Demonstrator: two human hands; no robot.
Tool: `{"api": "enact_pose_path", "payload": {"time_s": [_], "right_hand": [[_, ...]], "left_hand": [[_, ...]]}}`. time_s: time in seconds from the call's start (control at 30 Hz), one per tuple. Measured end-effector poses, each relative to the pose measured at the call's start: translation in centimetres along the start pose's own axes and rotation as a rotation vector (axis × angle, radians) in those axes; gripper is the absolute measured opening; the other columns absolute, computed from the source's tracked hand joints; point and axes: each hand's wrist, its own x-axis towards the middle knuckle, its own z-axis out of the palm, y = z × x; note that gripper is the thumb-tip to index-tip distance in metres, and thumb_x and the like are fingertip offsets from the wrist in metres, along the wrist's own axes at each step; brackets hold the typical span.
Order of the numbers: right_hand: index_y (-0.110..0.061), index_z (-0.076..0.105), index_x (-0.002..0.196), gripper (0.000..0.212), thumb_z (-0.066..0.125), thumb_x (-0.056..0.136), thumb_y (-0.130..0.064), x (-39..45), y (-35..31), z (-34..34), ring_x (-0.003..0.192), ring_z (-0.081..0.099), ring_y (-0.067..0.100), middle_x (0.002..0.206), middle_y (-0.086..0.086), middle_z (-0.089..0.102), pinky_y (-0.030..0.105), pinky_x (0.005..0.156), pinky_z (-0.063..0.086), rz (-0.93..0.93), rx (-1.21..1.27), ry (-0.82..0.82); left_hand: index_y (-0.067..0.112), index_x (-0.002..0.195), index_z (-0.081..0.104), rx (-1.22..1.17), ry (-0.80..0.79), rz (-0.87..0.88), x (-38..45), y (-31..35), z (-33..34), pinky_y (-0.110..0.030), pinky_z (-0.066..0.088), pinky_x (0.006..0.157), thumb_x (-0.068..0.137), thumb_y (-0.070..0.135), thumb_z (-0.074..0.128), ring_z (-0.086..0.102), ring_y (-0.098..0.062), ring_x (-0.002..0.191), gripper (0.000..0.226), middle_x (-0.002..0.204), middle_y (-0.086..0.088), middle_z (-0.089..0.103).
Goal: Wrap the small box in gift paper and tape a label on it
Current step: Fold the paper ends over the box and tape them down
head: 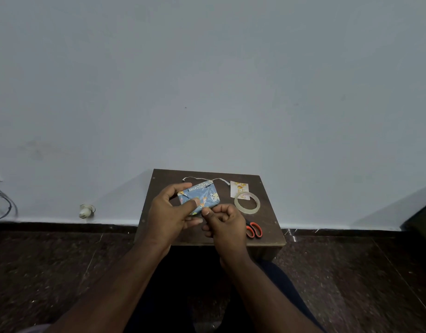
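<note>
Small box, already wrapped in gift paper, held above table by left hand, thumb pressed on flap, likely to keep fold shut. Right hand curled at near edge; contents indiscernible. Label, tape roll, scissors kept beside, within reach.

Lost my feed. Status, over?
Left hand grips wrapped box; right hand pinches at its near edge. Label untaped beside tape roll. Nothing obstructing.

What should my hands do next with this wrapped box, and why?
Probably press the near flap flat with the right hand while the left hand grips the wrapped box: the label and tape roll lie unused on the table.
</note>
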Motion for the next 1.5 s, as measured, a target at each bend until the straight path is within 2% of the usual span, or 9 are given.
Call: {"api": "enact_pose_path", "payload": {"time_s": [0.47,0.67,0.77,0.87,0.93,1.13,1.23,1.37,1.5], "right_hand": [[-0.008,0.060,0.100,0.015,0.071,0.090,-0.007,0.9,0.6,-0.2,0.061,0.065,0.019,0.083,0.013,0.072,0.030,0.056,0.054,-0.008,0.022,-0.005],[-0.006,0.063,0.102,0.021,0.071,0.092,-0.023,0.7,1.4,-0.4,0.065,0.062,0.016,0.092,0.012,0.068,0.027,0.057,0.050,0.304,0.243,-0.088],[-0.009,0.064,0.115,0.042,0.071,0.088,-0.041,0.9,1.3,-0.6,0.090,0.067,0.021,0.110,0.006,0.067,0.031,0.066,0.056,0.482,0.359,-0.182],[-0.012,0.062,0.124,0.052,0.071,0.085,-0.044,1.9,0.6,-1.0,0.117,0.062,0.023,0.126,0.003,0.066,0.041,0.093,0.055,0.439,0.505,-0.272],[-0.012,0.060,0.131,0.050,0.071,0.087,-0.031,2.4,0.0,-1.4,0.114,0.065,0.025,0.126,0.010,0.067,0.043,0.100,0.052,0.382,0.588,-0.302],[-0.009,0.056,0.132,0.065,0.084,0.074,-0.012,3.5,-1.1,-2.6,0.119,0.064,0.032,0.132,0.013,0.065,0.046,0.091,0.056,0.222,0.476,-0.298],[-0.011,0.059,0.129,0.055,0.080,0.078,-0.013,3.4,-1.6,-2.9,0.117,0.067,0.028,0.129,0.009,0.068,0.046,0.090,0.057,0.197,0.406,-0.276],[-0.014,0.062,0.126,0.054,0.082,0.077,-0.019,3.3,-1.8,-2.9,0.112,0.069,0.024,0.124,0.006,0.071,0.047,0.091,0.057,0.195,0.342,-0.231],[-0.014,0.062,0.126,0.053,0.081,0.078,-0.024,3.5,-1.9,-2.8,0.108,0.071,0.025,0.121,0.008,0.072,0.043,0.086,0.058,0.242,0.358,-0.177]], "left_hand": [[0.019,0.118,0.066,-0.125,-0.023,-0.044,-0.4,0.3,0.2,-0.034,0.063,0.063,0.092,-0.003,0.065,0.076,-0.033,0.081,0.034,0.114,-0.007,0.068],[0.014,0.124,0.060,-0.374,-0.038,-0.094,0.0,0.8,-0.6,-0.040,0.064,0.075,0.098,-0.003,0.052,0.074,-0.035,0.096,0.033,0.120,-0.014,0.069],[0.009,0.129,0.056,-0.601,-0.074,-0.203,0.3,0.7,-1.0,-0.034,0.064,0.068,0.098,0.000,0.047,0.074,-0.040,0.088,0.033,0.113,-0.020,0.072],[0.009,0.131,0.057,-0.706,-0.103,-0.321,0.2,0.3,-1.0,-0.030,0.062,0.059,0.100,0.003,0.044,0.075,-0.037,0.077,0.034,0.107,-0.023,0.073],[0.013,0.130,0.059,-0.628,-0.079,-0.381,0.4,-0.1,-1.0,-0.030,0.062,0.055,0.101,0.002,0.043,0.075,-0.035,0.072,0.035,0.106,-0.021,0.074],[0.023,0.125,0.062,-0.157,-0.032,-0.397,1.1,-0.5,-1.2,-0.042,0.064,0.064,0.100,0.000,0.043,0.075,-0.042,0.081,0.039,0.111,-0.010,0.073],[0.026,0.125,0.061,-0.038,-0.050,-0.393,1.0,-0.2,-1.2,-0.041,0.063,0.069,0.098,0.001,0.048,0.076,-0.038,0.082,0.039,0.099,-0.005,0.077],[0.026,0.130,0.059,0.004,-0.091,-0.405,1.1,-0.1,-1.4,-0.030,0.059,0.058,0.092,0.001,0.050,0.077,-0.034,0.083,0.046,0.110,-0.008,0.075],[0.023,0.130,0.060,-0.031,-0.110,-0.363,1.1,0.1,-1.6,-0.026,0.056,0.053,0.095,0.003,0.059,0.077,-0.028,0.082,0.040,0.102,-0.008,0.078]]}}
